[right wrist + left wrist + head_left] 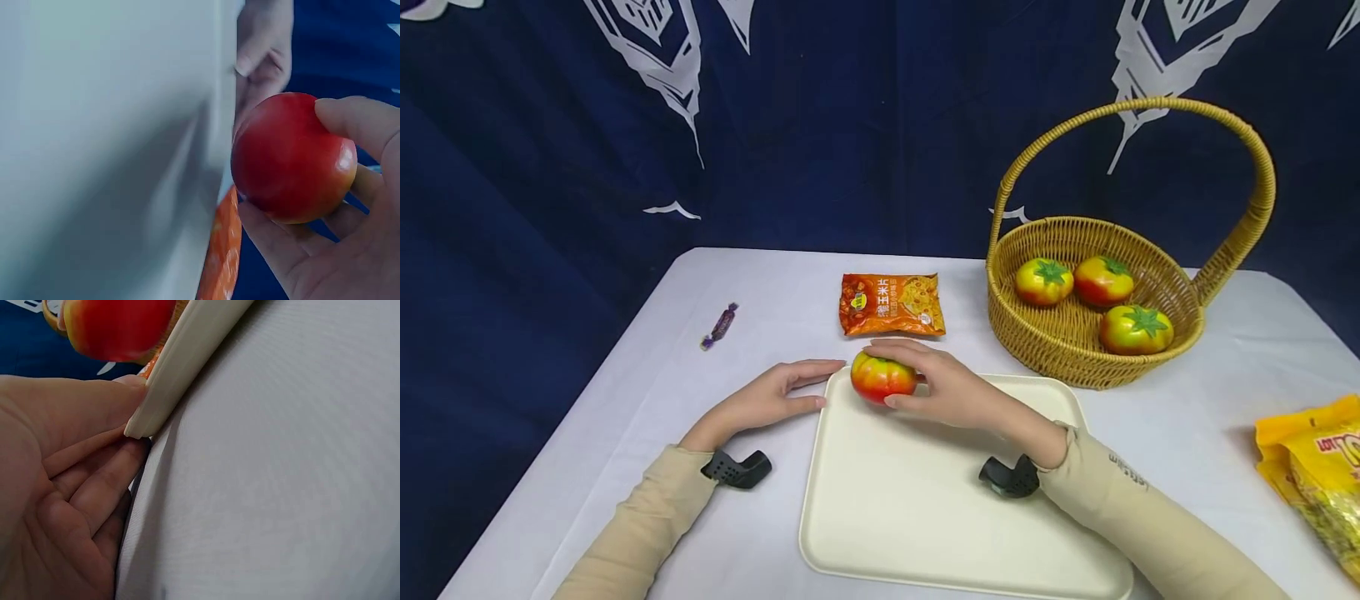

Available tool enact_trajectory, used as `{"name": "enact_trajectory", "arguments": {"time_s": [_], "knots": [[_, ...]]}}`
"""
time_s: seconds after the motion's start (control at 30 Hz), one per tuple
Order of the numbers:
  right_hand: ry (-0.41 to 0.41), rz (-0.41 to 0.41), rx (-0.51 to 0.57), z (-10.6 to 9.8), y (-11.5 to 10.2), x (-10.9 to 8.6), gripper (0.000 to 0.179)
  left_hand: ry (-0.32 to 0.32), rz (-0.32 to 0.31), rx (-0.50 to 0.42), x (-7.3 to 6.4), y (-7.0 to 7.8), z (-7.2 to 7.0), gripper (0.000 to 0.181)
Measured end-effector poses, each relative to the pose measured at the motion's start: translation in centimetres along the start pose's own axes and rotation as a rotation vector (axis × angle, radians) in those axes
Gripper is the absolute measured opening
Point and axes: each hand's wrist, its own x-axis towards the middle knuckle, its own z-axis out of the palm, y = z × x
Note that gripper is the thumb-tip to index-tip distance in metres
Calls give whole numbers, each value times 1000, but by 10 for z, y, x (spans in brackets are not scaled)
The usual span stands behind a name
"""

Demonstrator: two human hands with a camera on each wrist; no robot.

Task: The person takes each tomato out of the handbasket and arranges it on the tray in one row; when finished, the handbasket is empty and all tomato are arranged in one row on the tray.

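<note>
My right hand (951, 387) grips a red and yellow tomato (880, 379), thumb on the near side and fingers over the top. It is over the far left corner of a cream tray (917, 500). The right wrist view shows the tomato (290, 159) between thumb and fingers, beside the tray's rim (219, 125). My left hand (767, 400) is at the tray's left edge with fingers nearly straight. In the left wrist view the thumb (94, 403) and fingertips touch the tray's rim (181, 369) near its corner.
A wicker basket (1037, 342) with a tall handle stands back right, with several tomatoes (1105, 281) inside. An orange snack packet (891, 304) lies behind the tray, and a purple wrapped candy (721, 325) at the left. A yellow bag (1318, 467) sits at the right edge.
</note>
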Motion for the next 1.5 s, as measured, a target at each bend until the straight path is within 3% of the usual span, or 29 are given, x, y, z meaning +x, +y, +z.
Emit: {"name": "enact_trajectory", "arguments": {"time_s": [0.3, 0.5, 0.7, 0.93, 1.1, 1.3, 1.5], "knots": [[-74, -47, -52, 15, 3, 3, 60, -31, -10, 4, 4, 2, -1, 57], [-84, -89, -89, 16, 7, 7, 65, -23, -9, 18, 3, 0, -2, 57], [-141, -98, -75, 15, 7, 5, 58, -31, -1, 15, 5, 0, -1, 57], [-73, -159, -86, 20, 9, 10, 58, -30, 5, 29, 2, -1, -2, 55], [-25, -156, -74, 23, 10, 15, 58, -30, 22, 0, 2, -2, -2, 54], [-7, -158, -53, 24, 12, 18, 58, -32, -1, -19, 2, -3, -2, 55], [4, -134, -36, 23, 13, 17, 59, -30, 20, -27, 2, -2, -1, 55]]}}
